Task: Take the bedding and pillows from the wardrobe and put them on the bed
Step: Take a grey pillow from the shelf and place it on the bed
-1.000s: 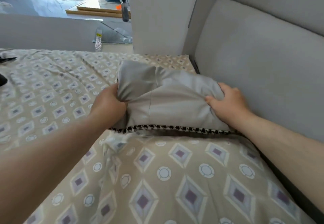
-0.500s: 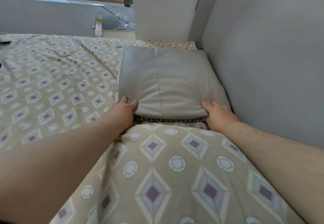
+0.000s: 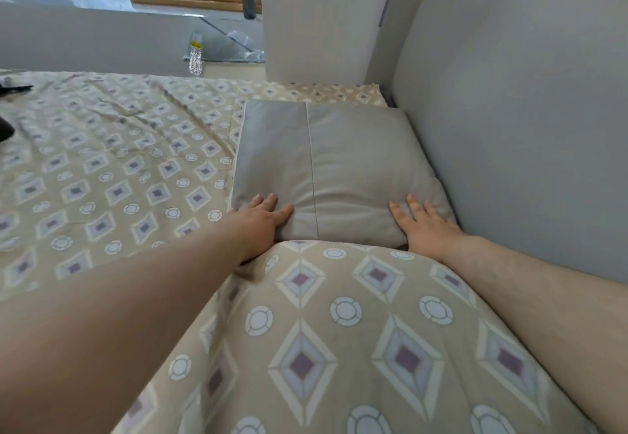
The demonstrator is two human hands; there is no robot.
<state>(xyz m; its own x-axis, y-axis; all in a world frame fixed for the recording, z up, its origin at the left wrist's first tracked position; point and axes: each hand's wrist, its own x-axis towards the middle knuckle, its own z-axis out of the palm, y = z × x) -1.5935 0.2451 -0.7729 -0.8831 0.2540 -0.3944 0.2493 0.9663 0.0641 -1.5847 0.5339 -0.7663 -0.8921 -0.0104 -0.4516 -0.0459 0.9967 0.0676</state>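
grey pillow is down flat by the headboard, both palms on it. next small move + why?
Probably lift both hands off. The grey pillow lies flat on the patterned sheet beside the headboard; left hand and right hand rest open on it, gripping nothing.

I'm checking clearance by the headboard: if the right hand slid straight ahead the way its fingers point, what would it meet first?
The right hand lies flat on the grey pillow, so it would slide across that; beyond, probably the padded headboard, though depth is unclear.

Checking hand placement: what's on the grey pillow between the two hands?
Nothing. In the head view, the left hand and right hand lie flat on the grey pillow, with only bare pillow fabric between them.
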